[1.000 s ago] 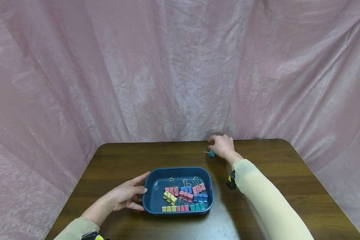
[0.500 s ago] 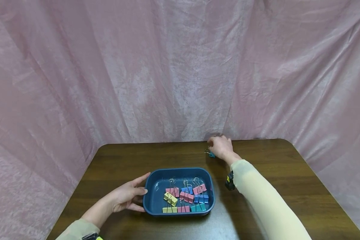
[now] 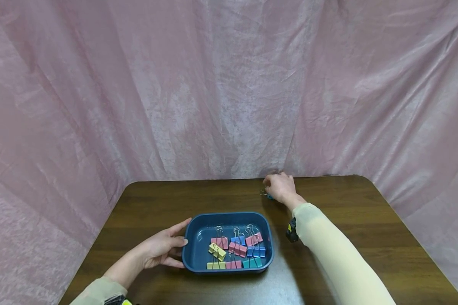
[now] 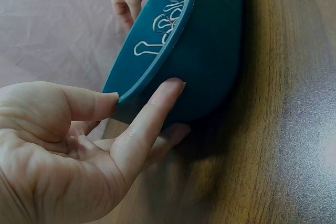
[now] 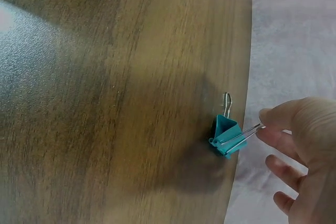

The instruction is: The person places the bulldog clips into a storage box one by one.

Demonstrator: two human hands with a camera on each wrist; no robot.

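A dark blue tray (image 3: 189,228) on the wooden table holds several binder clips in yellow (image 3: 216,251), pink (image 3: 238,249), blue and teal. My left hand (image 3: 160,250) touches the tray's left side. Its spread fingers lie against the outer wall, and in the left wrist view one fingertip (image 4: 107,103) meets the rim. Beyond the tray, my right hand (image 3: 280,186) pinches a wire handle of a teal binder clip (image 5: 230,140) between thumb and finger. That clip is near the table's far edge, its other handle sticking out. From the head view the hand hides most of it.
The brown wooden table (image 3: 156,203) has rounded far corners. A pink velvet curtain (image 3: 229,106) hangs right behind its far edge. Wrist devices (image 3: 291,231) are strapped on both forearms.
Both hands stay nearly in place. My right hand has lowered slightly, and less of the teal binder clip shows from the head view. The tray looks almost unmoved.
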